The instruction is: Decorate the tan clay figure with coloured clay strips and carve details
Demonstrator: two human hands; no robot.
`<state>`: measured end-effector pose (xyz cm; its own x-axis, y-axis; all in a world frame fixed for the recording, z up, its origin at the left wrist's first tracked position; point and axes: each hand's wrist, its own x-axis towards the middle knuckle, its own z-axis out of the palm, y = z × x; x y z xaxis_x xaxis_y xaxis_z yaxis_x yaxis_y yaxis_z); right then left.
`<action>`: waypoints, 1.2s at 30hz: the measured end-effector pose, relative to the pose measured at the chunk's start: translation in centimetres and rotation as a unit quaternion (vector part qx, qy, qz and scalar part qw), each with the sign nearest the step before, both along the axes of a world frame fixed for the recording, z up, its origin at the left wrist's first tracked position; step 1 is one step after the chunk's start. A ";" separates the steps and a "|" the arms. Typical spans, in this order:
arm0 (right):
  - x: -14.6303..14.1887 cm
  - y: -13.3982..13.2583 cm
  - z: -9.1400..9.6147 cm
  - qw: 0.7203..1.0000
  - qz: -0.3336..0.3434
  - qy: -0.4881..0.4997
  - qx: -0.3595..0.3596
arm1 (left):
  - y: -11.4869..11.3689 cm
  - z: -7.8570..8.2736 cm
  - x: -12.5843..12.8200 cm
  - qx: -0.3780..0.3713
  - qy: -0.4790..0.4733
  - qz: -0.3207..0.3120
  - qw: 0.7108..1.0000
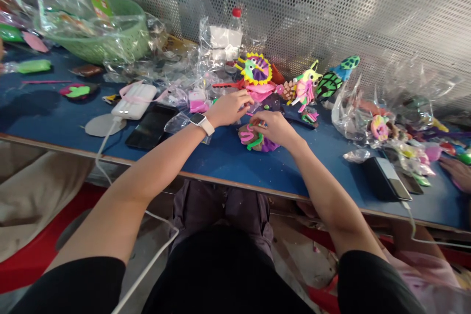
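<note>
My left hand point(235, 107), with a watch on its wrist, hovers over the table left of the clay piece, its fingers loosely bent and apart; I see nothing in them. The brown clay piece point(243, 132) lies flat, with a pink clay strip point(248, 136), a green clay strip point(253, 145) and a purple part point(271, 147). My right hand point(274, 126) is over its upper right side, fingers curled and pressed together at the strips; the fingertips partly hide what they pinch. Just beyond my hands lies a pink clay lump point(260, 92).
Finished clay figures stand behind: a yellow-rimmed one point(257, 69), a pink and yellow one point(306, 86). To the left are a black phone point(150, 126), a white power bank point(135, 100) with a cable, and a green basket point(128, 41). Another person's hand point(455, 172) is far right near a phone stand point(382, 179).
</note>
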<state>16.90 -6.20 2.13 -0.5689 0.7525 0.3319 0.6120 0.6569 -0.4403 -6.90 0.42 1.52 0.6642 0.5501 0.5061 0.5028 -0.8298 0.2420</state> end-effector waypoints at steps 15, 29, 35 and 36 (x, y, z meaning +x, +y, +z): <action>0.5 0.3 0.4 0.998 0.059 -0.020 0.021 | 0.2 -0.1 0.0 -0.015 0.016 0.001 1.000; 2.3 1.2 -0.1 0.990 0.093 -0.068 0.076 | 0.8 0.3 -0.6 -0.083 -0.016 -0.084 0.993; 2.5 1.4 0.0 0.991 0.082 -0.052 0.090 | 0.6 0.9 -0.9 -0.144 -0.020 -0.144 0.979; 2.6 1.5 0.0 0.991 0.079 -0.050 0.093 | 0.5 0.8 -0.8 -0.151 -0.013 -0.148 0.977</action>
